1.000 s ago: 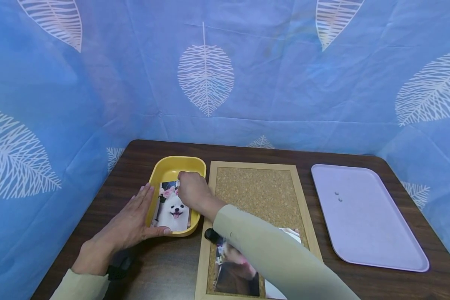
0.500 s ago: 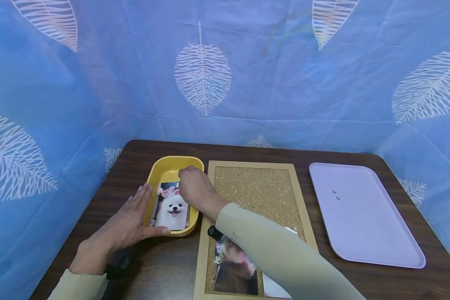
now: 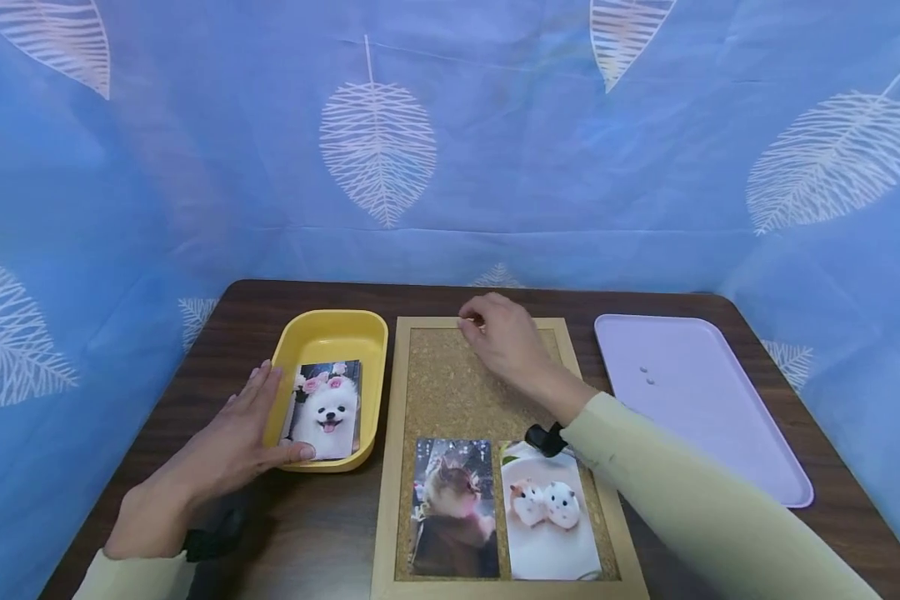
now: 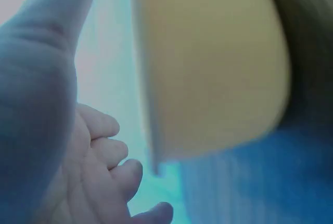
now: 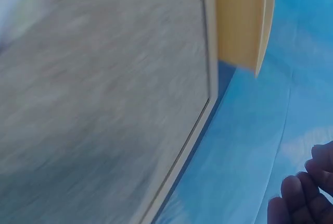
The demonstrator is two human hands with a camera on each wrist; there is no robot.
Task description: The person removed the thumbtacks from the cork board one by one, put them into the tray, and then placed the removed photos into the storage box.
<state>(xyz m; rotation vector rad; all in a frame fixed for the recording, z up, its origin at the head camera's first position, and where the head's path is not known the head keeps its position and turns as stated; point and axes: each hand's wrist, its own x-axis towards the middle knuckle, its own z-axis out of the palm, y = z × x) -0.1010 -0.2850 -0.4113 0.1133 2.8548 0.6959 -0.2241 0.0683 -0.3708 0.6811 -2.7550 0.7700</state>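
My left hand (image 3: pixel 228 446) rests along the left side of a yellow tub (image 3: pixel 377 367), fingers straight, thumb over its near left corner. In the left wrist view its fingertips show beside the tub wall (image 4: pixel 213 67). Inside the tub lie stacked photos, the top photo (image 3: pixel 330 421) showing a white dog with pink roses. Over the far part of a wood-framed cork board (image 3: pixel 446 383) is my right hand (image 3: pixel 506 342), its fingers bent and thumb near the index finger. I cannot tell whether anything small is between them. A cat photo (image 3: pixel 453 517) and a hamster photo (image 3: pixel 551 533) lie on the board's near half.
To the right of the board stands a lilac tray (image 3: pixel 705 400) with two small silvery studs (image 3: pixel 647 374) on it. The dark wooden table (image 3: pixel 307 525) ends at a blue curtain (image 3: pixel 495 167) with white leaf prints.
My right hand has lifted out of the yellow tub and moved right over the cork board, uncovering the photos there. My left hand stays at the tub. The head view has turned slightly right.
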